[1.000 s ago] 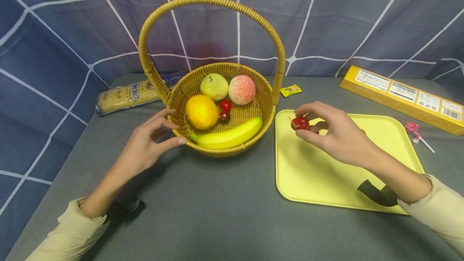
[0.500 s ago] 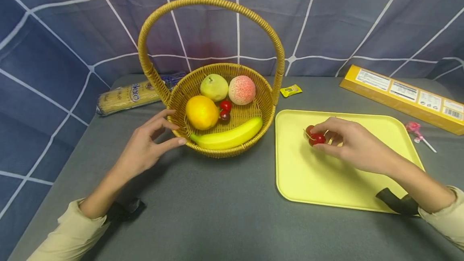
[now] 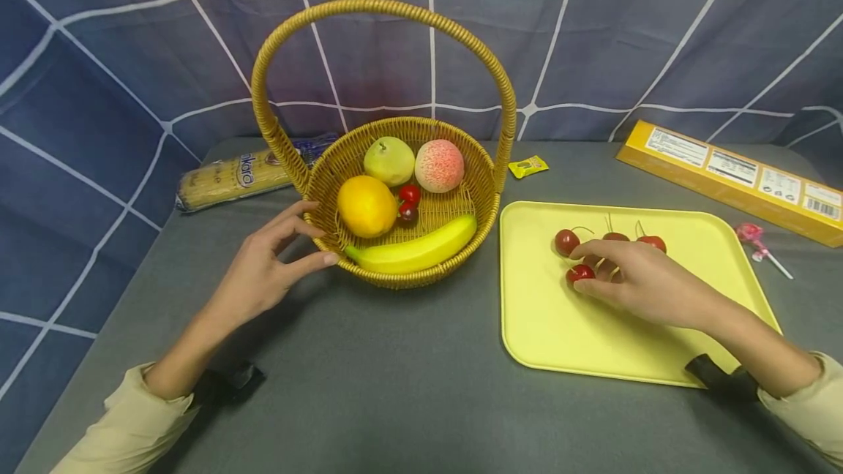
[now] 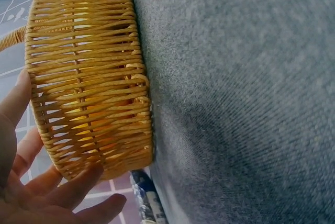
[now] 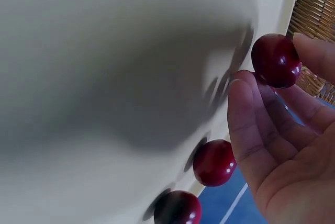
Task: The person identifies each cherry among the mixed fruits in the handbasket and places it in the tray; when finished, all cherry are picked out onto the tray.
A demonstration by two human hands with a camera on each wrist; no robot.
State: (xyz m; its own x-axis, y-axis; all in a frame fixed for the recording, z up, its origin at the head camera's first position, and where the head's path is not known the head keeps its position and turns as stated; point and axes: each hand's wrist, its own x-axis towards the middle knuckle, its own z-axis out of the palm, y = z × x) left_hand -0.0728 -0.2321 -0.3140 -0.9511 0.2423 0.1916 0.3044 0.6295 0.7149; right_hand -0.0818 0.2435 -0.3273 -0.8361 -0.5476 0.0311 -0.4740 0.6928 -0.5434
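In the head view my right hand is low over the yellow tray, its thumb and fingers round a red cherry. The right wrist view shows this cherry at the thumb tip, close above its shadow. Another cherry with a curved stem lies just beyond the index finger. Two more cherries sit farther back, including one at the right. My left hand rests its relaxed fingertips and thumb on the left rim of the wicker basket.
The basket holds an orange, a pear, a peach, a banana and two cherries. Around stand a pasta pack, a yellow wrapped sweet, a long yellow box and a lollipop.
My right hand has carried the cherry from the tray's back left corner rightward and toward me, lower over the tray, uncovering the other cherries. My left hand stays at the basket.
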